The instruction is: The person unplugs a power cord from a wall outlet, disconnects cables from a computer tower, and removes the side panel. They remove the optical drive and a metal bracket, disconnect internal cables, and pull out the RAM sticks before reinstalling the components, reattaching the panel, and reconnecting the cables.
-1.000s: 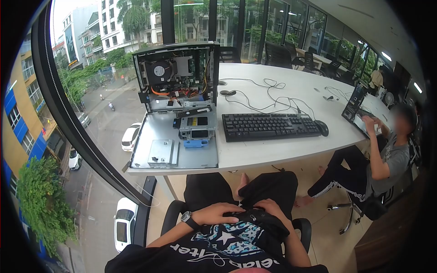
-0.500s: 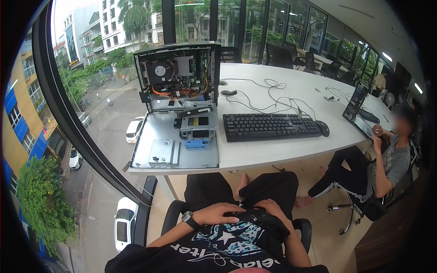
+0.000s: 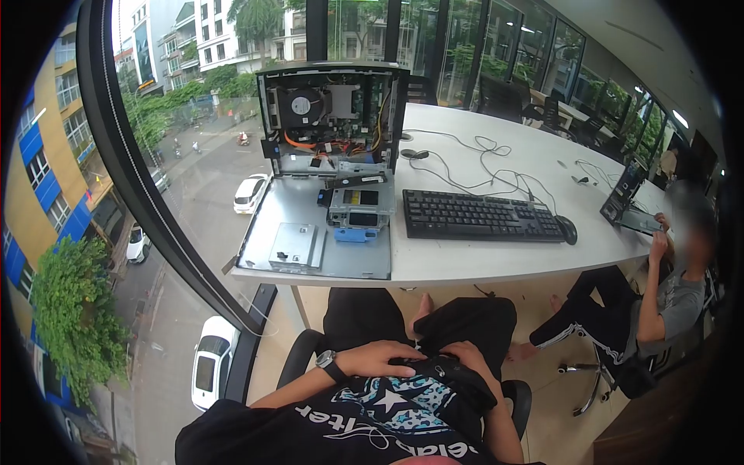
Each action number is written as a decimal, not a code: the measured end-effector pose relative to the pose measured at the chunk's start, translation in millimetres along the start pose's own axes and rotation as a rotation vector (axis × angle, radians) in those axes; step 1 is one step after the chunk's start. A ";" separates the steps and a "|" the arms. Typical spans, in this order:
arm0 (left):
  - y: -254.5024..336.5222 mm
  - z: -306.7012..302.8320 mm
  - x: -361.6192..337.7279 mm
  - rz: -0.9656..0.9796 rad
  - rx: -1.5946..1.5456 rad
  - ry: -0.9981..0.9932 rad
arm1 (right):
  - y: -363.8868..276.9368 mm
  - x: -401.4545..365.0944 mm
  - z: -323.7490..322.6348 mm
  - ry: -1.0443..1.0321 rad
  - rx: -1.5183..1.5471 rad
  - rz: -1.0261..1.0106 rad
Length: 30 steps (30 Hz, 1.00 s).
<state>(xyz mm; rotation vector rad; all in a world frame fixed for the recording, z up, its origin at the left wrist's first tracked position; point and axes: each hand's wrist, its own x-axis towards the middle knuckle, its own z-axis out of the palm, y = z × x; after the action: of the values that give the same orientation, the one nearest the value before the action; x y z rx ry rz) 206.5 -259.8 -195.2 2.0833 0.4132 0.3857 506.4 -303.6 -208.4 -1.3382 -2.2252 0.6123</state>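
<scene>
Glass-walled office high over a street, with a white worktop (image 3: pixel 480 263) ahead. On it: opened computer case (image 3: pixel 333 108) standing upright, side panel (image 3: pixel 310 240) lying flat in front, keyboard (image 3: pixel 480 217) and mouse (image 3: pixel 568 229) to the right. Down at the lap: left hand (image 3: pixel 380 360), grip slack, lies flat on the black shirt (image 3: pixel 372 426), holding nothing. Just beside it: right hand (image 3: pixel 465 358), fingers bent onto the same cloth; grip loose or pinching, cannot tell. Well apart, far right: seated co-worker (image 3: pixel 659 302).
</scene>
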 end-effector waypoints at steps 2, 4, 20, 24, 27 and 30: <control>1.9 -0.6 -0.2 -0.003 -0.014 -0.001 | 1.1 -0.3 0.9 -0.001 0.001 -0.001; 0.1 0.7 -0.4 -0.004 -0.010 0.001 | 1.1 0.0 1.5 0.003 0.000 -0.001; 1.4 -0.6 -1.0 -0.006 0.005 -0.004 | 4.9 1.1 3.9 0.001 -0.015 0.007; 1.9 -1.0 -0.5 -0.001 0.007 -0.003 | 0.8 0.1 2.2 0.019 -0.028 -0.004; 0.7 1.4 -1.6 0.004 0.001 0.005 | 0.1 1.5 2.3 0.011 -0.016 0.019; -2.8 0.1 -2.9 0.026 0.023 0.017 | 24.6 2.4 16.0 0.001 -0.011 -0.032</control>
<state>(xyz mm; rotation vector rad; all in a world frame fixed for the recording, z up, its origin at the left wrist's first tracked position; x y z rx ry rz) 203.6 -259.8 -198.0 2.1108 0.4024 0.4159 512.7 -293.1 -235.3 -1.3055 -2.2475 0.5882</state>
